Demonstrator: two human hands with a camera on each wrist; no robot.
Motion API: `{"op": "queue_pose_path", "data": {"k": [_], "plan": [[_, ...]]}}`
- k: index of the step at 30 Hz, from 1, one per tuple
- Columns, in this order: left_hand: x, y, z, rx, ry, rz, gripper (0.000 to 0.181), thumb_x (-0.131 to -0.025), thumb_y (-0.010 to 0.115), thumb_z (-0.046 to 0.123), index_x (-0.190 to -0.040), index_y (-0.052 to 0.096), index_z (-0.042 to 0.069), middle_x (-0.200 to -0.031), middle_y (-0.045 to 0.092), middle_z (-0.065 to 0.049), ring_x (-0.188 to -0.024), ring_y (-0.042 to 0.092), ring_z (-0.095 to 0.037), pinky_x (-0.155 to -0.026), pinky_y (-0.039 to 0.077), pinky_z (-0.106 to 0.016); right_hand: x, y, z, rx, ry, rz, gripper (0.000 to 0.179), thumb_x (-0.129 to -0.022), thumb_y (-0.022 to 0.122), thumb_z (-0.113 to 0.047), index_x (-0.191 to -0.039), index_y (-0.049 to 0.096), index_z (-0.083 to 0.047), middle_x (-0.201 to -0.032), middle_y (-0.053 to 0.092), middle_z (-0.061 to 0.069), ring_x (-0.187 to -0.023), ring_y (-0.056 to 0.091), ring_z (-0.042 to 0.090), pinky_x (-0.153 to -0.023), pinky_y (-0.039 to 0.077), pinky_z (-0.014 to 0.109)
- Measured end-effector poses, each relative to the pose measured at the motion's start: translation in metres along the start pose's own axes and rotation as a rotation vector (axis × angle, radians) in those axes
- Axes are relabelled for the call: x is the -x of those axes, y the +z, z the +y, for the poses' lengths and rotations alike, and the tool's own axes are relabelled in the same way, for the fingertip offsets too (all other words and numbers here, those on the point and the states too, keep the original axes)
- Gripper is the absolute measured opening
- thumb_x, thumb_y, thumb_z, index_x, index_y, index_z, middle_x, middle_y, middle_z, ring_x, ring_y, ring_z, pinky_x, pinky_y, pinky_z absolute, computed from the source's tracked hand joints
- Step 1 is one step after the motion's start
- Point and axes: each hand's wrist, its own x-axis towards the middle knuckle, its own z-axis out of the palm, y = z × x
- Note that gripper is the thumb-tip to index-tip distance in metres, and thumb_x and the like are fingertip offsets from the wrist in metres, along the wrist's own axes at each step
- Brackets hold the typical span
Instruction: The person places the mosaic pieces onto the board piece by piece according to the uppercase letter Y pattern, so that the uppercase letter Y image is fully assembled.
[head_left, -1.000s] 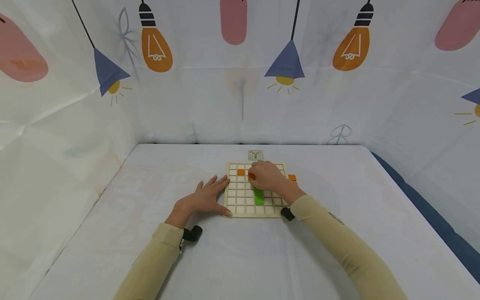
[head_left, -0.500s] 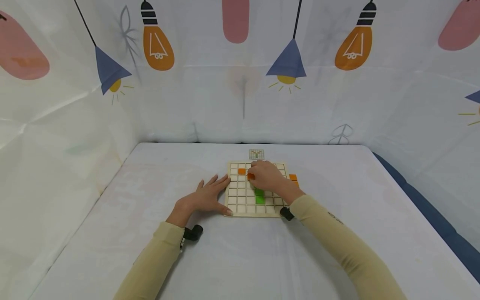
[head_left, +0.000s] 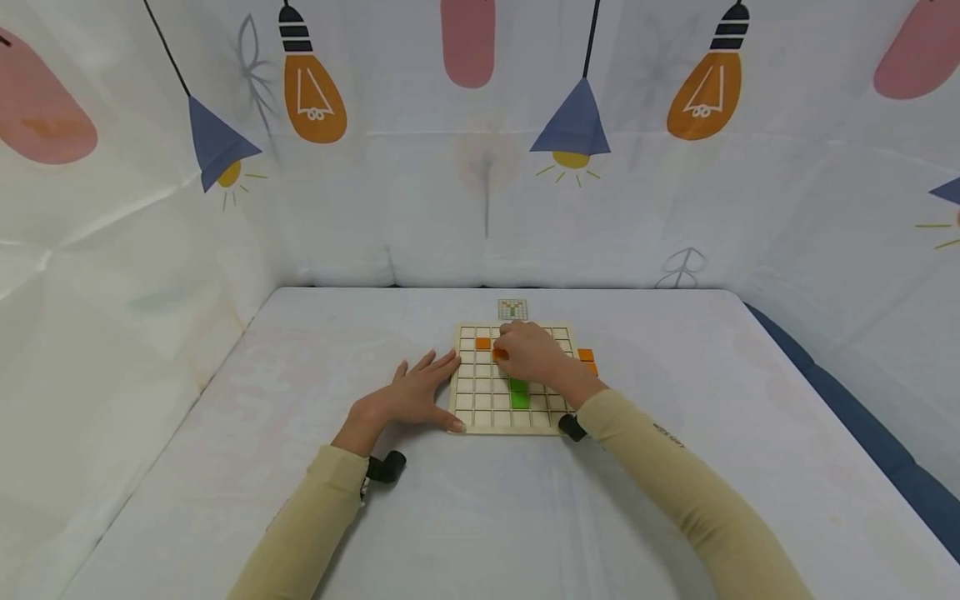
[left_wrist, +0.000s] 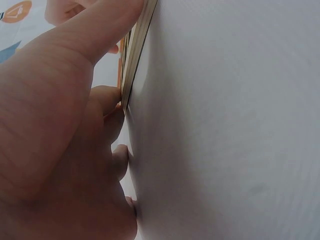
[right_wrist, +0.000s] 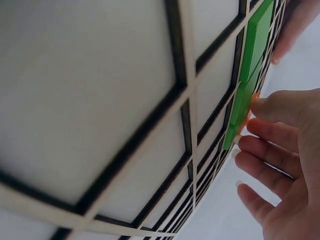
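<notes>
A pale wooden grid board (head_left: 472, 422) lies on the table in the head view. My right hand (head_left: 534, 350) pinches a small orange tile (head_left: 499, 355) between thumb and fingers, low over the board's upper middle cells. The right wrist view shows that tile's edge (right_wrist: 256, 96) at the thumb tip, beside a row of green tiles (right_wrist: 256, 45). Another orange tile (head_left: 483, 342) sits in an upper left cell. My left hand (head_left: 408, 396) is spread, its thumb and fingertips touching the board's left side; in the left wrist view the thumb (left_wrist: 100, 30) lies along the board's edge (left_wrist: 136, 55).
A small card with a printed grid pattern (head_left: 512, 309) lies just behind the board. Loose orange tiles (head_left: 587, 355) lie along its right side, partly behind my right wrist. The white table (head_left: 480, 517) meets a printed white curtain (head_left: 420, 200) at the back.
The right hand and its orange tile have shifted very slightly left over the board. My left hand stays in place.
</notes>
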Motion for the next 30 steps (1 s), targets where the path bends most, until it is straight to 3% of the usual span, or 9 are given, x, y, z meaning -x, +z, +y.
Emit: {"op": "queue_pose_path", "data": {"k": [20, 30], "plan": [[0.0003, 0.0011, -0.0014, 0.010, 0.003, 0.004, 0.117, -0.073, 0.079, 0.064, -0.161, 0.016, 0.020, -0.169, 0.010, 0.002, -0.157, 0.002, -0.034, -0.118, 0.002, -0.071, 0.0008, 0.0023, 0.0019, -0.016, -0.019, 0.016, 0.017, -0.095, 0.062, -0.018, -0.101, 0.077, -0.011, -0.091, 0.063, 0.002, -0.079, 0.052, 0.018, -0.076, 0.048, 0.034], [0.0017, -0.0004, 0.0008, 0.013, 0.004, 0.002, 0.116, -0.074, 0.078, 0.063, -0.161, 0.017, 0.019, -0.169, 0.011, 0.001, -0.157, 0.002, -0.035, -0.118, 0.003, -0.071, 0.0049, -0.0014, 0.0038, -0.048, -0.033, -0.029, 0.022, -0.095, 0.061, -0.014, -0.110, 0.076, -0.010, -0.104, 0.066, 0.004, -0.092, 0.058, 0.020, -0.088, 0.051, 0.037]]}}
